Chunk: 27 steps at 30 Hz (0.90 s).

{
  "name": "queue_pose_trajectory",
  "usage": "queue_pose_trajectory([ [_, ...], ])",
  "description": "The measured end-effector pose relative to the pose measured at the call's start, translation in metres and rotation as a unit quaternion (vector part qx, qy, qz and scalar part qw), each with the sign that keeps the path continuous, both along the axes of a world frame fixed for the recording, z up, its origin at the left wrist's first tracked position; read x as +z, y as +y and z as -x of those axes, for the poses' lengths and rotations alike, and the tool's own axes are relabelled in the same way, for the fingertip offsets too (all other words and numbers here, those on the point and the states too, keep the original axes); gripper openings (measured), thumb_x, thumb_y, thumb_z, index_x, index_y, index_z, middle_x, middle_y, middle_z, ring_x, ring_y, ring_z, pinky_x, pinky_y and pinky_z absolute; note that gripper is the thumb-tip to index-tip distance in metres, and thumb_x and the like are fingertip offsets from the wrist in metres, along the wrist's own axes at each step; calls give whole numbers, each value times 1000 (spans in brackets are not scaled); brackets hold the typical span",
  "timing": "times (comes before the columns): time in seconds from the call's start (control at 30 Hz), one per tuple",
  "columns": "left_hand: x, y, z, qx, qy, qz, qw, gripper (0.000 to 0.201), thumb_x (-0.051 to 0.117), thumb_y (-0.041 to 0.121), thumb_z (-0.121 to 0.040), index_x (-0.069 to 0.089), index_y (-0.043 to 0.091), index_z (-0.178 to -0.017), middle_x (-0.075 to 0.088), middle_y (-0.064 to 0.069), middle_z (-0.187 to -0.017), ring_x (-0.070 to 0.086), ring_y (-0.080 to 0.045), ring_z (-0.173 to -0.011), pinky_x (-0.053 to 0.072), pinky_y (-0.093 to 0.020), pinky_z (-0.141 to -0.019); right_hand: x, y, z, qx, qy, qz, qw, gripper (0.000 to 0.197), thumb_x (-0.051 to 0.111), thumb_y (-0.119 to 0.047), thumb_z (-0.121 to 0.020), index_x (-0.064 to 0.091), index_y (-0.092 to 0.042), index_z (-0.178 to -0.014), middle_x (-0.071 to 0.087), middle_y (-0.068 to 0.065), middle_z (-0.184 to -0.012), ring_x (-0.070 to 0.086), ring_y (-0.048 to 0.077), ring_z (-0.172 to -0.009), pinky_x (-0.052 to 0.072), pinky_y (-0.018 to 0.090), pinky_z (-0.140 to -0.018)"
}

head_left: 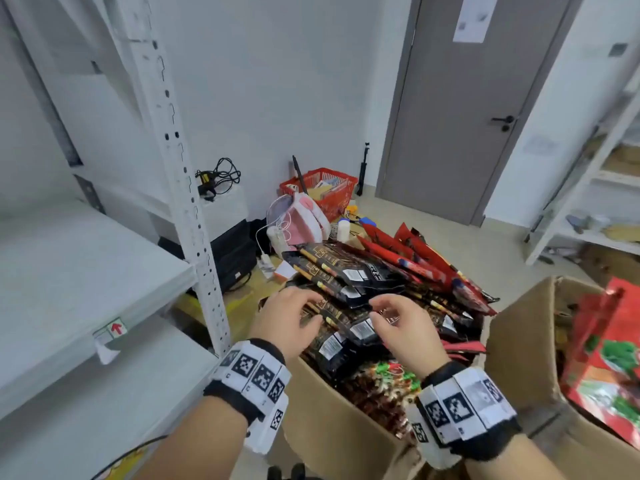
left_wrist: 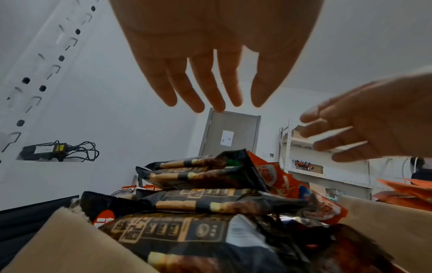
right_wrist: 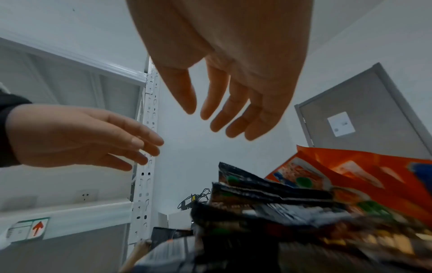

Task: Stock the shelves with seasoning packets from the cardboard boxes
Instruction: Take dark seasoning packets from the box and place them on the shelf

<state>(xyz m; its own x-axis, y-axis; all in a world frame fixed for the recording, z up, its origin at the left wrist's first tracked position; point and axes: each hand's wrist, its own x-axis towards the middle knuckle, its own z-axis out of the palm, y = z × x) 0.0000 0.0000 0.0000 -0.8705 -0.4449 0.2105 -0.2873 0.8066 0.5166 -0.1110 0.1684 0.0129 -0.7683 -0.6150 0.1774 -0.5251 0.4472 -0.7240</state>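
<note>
An open cardboard box (head_left: 332,410) in front of me is heaped with black-and-gold seasoning packets (head_left: 349,271); red packets (head_left: 426,261) lie along its far right side. Both hands hover just above the black pile, palms down, fingers loosely spread, holding nothing. My left hand (head_left: 291,315) is over the pile's left part, my right hand (head_left: 398,317) beside it to the right. The wrist views show the left hand (left_wrist: 210,77) and the right hand (right_wrist: 224,103) clear of the packets (left_wrist: 198,229) (right_wrist: 268,195) below. A white metal shelf (head_left: 69,271) stands bare at the left.
A second cardboard box (head_left: 540,358) with red-and-green bags stands at the right. A perforated white shelf post (head_left: 194,209) rises just left of the box. Behind lie a red basket (head_left: 322,188), a pink item, cables and a grey door (head_left: 460,109). Another shelf unit (head_left: 606,188) is far right.
</note>
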Motion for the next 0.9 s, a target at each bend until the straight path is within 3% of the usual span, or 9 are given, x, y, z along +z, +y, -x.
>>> queue_pose_trajectory([
  [0.17,-18,-41,29,-10,0,-15,1000,31,53,35,-89,55,29,-119,54,7,-120,47,-12,-114,37,-27,-97,8,-65,37,-38,91,-69,993,26,57,-27,-88,65,-18,-112,62,-5,-116,56,12,-106,41,21,-88],
  [0.23,-24,-63,39,-27,-5,-19,999,31,54,35,-88,56,30,-118,54,7,-119,48,-13,-113,37,-26,-97,5,-91,51,-44,110,-150,982,34,55,-32,-89,60,-19,-120,58,-2,-126,52,16,-118,42,31,-99],
  [0.37,-29,-108,58,-74,-10,-5,997,30,54,35,-87,57,31,-117,56,7,-118,48,-14,-113,39,-28,-96,-13,-118,65,-60,19,-295,953,55,50,-42,-91,36,-23,-141,36,-1,-147,38,22,-133,38,45,-106],
  [0.5,-32,-135,77,-113,-2,5,994,30,54,36,-86,57,33,-116,57,9,-118,51,-14,-111,37,-24,-91,-23,-122,68,-50,10,-334,941,60,47,-34,-95,19,-31,-148,19,2,-154,37,24,-134,40,37,-105],
  [0.6,-38,-142,85,-143,6,-43,989,29,58,31,-86,59,28,-115,58,5,-116,52,-15,-110,39,-26,-94,-13,-124,60,-62,70,-376,922,51,36,-27,-100,21,-29,-148,24,6,-155,37,24,-136,41,35,-103],
  [0.7,-38,-148,88,-161,32,-87,983,26,59,27,-86,61,23,-112,59,3,-112,53,-14,-107,42,-26,-94,15,-116,51,-158,92,-240,953,40,39,-23,-99,44,-22,-139,54,7,-136,53,23,-120,43,29,-94],
  [0.77,-34,-153,89,-144,56,-109,982,25,58,28,-87,62,21,-111,59,3,-108,55,-13,-101,41,-21,-86,35,-106,46,-235,90,-84,964,33,43,-22,-98,58,-20,-127,68,3,-113,64,12,-91,47,21,-75],
  [0.83,-29,-157,93,-120,64,-140,981,30,55,35,-89,60,19,-114,59,2,-109,55,-9,-91,39,-18,-79,50,-100,38,-272,32,95,957,27,45,-21,-97,69,-22,-108,69,-6,-87,62,-4,-65,47,13,-54],
  [0.9,-21,-156,97,-118,46,-207,970,42,51,43,-89,56,16,-121,58,1,-116,56,-11,-98,40,-22,-83,57,-105,26,-241,-87,246,935,34,44,-21,-98,75,-25,-83,71,-4,-77,67,3,-65,52,19,-49],
])
